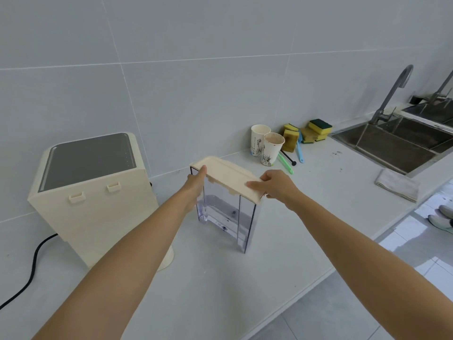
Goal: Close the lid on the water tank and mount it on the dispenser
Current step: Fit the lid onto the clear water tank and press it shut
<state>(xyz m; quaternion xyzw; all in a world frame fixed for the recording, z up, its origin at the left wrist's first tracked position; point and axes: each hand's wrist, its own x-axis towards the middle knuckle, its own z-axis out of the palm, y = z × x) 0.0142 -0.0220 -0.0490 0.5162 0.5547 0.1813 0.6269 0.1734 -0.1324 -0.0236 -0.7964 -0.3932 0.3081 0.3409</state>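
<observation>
Both hands, left (196,182) and right (274,185), grip the lid (228,175) on the tank (225,212); next press it flat, then carry to the dispenser (93,192).

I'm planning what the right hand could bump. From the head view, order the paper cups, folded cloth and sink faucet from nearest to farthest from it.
From the right hand:
1. Paper cups, just behind it toward the wall.
2. Folded cloth, to the right at the counter's edge.
3. Sink faucet, far right, behind the sink.

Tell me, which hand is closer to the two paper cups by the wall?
Right. The right hand grips the cream plastic lid's end just below the white paper cups; the left hand holds the lid's far end, farther left.
</observation>
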